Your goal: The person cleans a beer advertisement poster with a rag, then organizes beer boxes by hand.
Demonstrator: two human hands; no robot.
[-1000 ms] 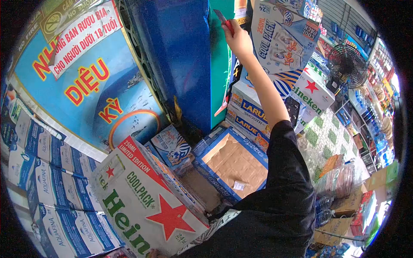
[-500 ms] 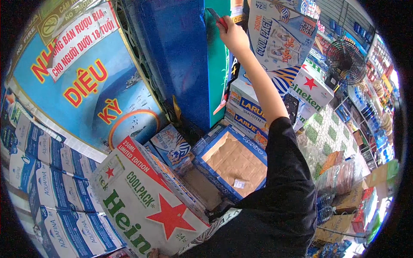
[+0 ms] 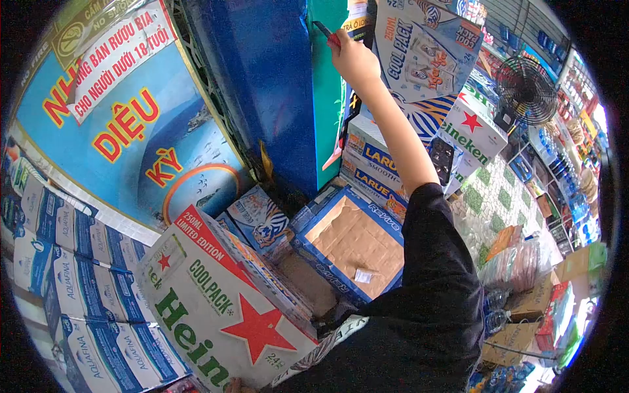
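My right hand [image 3: 357,62], arm stretched upward, is closed around a red-handled knife [image 3: 327,33] with a dark blade. The blade points up and left in front of the green side [image 3: 327,85] of a tall blue-and-green cabinet; whether it touches the surface cannot be told. At the bottom edge, a small part of my left hand [image 3: 234,384] shows with its fingers on the lower end of a Heineken carton [image 3: 216,288]. This carton is tilted, its printed face toward me. Most of the left hand is out of frame.
A blue Revive carton [image 3: 354,242] with a brown cardboard top lies below the cabinet, beside stacked Larue cartons [image 3: 377,154]. Aquafina cartons [image 3: 85,288] are stacked at left. A tiger-striped Cool Pack carton [image 3: 426,52], Heineken cartons [image 3: 472,124] and a black fan [image 3: 527,92] stand at right.
The knife has come down slightly, with its blade tilted more to the left. My left fingers stay at the Heineken carton. The whole view has shifted a little.
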